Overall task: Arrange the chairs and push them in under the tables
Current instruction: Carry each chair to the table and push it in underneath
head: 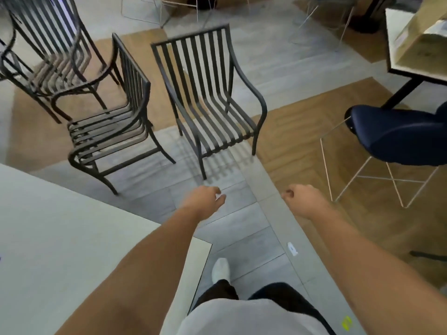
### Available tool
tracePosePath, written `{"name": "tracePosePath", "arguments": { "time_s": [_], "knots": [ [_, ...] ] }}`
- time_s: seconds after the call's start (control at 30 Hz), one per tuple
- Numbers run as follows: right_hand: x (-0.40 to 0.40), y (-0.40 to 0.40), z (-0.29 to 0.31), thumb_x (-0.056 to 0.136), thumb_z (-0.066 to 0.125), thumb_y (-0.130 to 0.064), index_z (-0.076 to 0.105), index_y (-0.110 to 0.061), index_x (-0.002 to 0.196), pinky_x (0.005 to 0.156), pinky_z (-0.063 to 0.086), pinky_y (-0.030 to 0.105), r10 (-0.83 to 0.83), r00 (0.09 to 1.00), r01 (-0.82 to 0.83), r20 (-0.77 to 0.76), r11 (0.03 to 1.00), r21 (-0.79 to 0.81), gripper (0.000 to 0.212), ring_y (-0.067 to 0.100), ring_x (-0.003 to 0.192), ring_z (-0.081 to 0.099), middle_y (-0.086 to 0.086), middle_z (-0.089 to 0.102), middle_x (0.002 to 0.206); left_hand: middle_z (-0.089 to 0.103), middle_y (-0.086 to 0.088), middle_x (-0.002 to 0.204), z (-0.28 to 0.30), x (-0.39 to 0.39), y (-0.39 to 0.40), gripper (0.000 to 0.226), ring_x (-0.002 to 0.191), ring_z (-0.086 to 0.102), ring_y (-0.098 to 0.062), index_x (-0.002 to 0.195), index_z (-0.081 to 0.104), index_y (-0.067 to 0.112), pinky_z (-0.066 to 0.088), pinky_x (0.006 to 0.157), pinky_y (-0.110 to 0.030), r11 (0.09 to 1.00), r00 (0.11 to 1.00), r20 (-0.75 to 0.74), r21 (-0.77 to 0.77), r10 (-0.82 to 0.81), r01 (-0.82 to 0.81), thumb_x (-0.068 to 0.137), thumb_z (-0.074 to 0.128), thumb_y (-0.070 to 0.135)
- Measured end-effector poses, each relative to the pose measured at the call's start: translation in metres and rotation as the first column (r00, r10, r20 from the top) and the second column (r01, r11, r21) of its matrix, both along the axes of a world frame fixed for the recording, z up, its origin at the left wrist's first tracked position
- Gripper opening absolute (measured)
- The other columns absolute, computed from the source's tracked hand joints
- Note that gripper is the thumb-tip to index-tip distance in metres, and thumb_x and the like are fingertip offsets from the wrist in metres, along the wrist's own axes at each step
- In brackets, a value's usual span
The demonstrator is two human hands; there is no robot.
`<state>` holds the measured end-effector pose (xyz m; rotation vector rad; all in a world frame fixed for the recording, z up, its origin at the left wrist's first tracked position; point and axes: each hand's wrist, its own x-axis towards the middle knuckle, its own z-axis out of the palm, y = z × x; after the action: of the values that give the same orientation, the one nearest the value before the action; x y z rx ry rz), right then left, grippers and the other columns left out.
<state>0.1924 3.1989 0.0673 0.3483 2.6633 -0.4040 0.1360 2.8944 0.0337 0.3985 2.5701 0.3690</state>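
**Reaching for the slatted armchair, nothing gripped yet**

Both arms stretched forward, centre frame. Left hand [202, 197] and right hand [302, 197] are loosely curled, fingers together, clamped on nothing. Both are short of the chair and not touching it.

Target looks like the dark metal slatted armchair [208, 93], centre-upper frame, seat facing the camera. It stands in open floor, clear of any table, so it needs moving. Hands sit roughly level with each other and about an armrest pair apart, probably lining up for a two-handed grab on the armrests.

Second slatted armchair [113, 126] is just left of it, turned sideways, also loose on the floor. Third one [48, 52] is in the upper left, blurred.

White table [60, 238] fills the lower left; its corner is beside the left forearm. Likely destination, since it's nearest. Another table [401, 68] is upper right with a cardboard box [420, 37] on it; a navy wire-leg chair [396, 139] stands near it, not fully tucked.

One foot in a white shoe [220, 269] is forward, so I read this as mid-approach.
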Motion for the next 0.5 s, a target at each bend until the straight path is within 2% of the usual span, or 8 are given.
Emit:
{"name": "tracePosePath", "arguments": {
  "time_s": [0.13, 0.27, 0.37, 0.5],
  "knots": [
    [-0.068, 0.026, -0.002, 0.101, 0.047, -0.038, 0.066, -0.012, 0.118, 0.072, 0.037, 0.03, -0.002, 1.0, 0.002, -0.009, 1.0, -0.004, 0.036, 0.031, 0.099, 0.059, 0.013, 0.068, 0.116, 0.073, -0.001, 0.115, 0.003, -0.069, 0.034, 0.05, 0.105, 0.065, -0.024, 0.134, 0.062, 0.022, 0.05, 0.078, -0.034, 1.0, 0.999, 0.039, 0.007, -0.022, 0.022, 0.106, 0.038, 0.056],
    [-0.146, 0.064, -0.004, 0.101, 0.047, -0.039, 0.067, -0.015, 0.117, 0.074, 0.041, 0.034, 0.045, 0.999, -0.045, -0.028, 0.999, 0.014, 0.034, 0.034, 0.106, 0.06, 0.01, 0.07, 0.113, 0.073, -0.001, 0.11, 0.005, -0.137, 0.078, 0.048, 0.102, 0.066, -0.025, 0.135, 0.062, 0.022, 0.054, 0.083, -0.037, 1.0, 0.999, 0.038, 0.015, -0.001, 0.001, 0.106, 0.038, 0.053],
    [-0.214, 0.103, -0.008, 0.101, 0.048, -0.043, 0.066, -0.016, 0.117, 0.082, 0.051, 0.038, 0.081, 0.996, -0.08, -0.046, 0.997, 0.017, 0.036, 0.033, 0.107, 0.062, 0.008, 0.071, 0.114, 0.072, 0.003, 0.1, 0.001, -0.191, 0.116, 0.047, 0.09, 0.067, -0.02, 0.13, 0.064, 0.024, 0.058, 0.083, -0.041, 0.998, 0.998, 0.034, 0.01, 0.057, -0.057, 0.106, 0.038, 0.055],
    [-0.304, 0.162, -0.007, 0.101, 0.047, -0.041, 0.066, -0.016, 0.116, 0.082, 0.052, 0.039, 0.17, 0.985, -0.168, -0.04, 0.984, 0.054, 0.035, 0.032, 0.105, 0.062, 0.008, 0.07, 0.114, 0.074, 0.004, 0.105, 0.004, -0.257, 0.173, 0.046, 0.09, 0.067, -0.018, 0.131, 0.063, 0.027, 0.059, 0.084, -0.042, 0.989, 0.989, -0.007, 0.016, 0.149, -0.148, 0.105, 0.039, 0.056]
  ]
}}
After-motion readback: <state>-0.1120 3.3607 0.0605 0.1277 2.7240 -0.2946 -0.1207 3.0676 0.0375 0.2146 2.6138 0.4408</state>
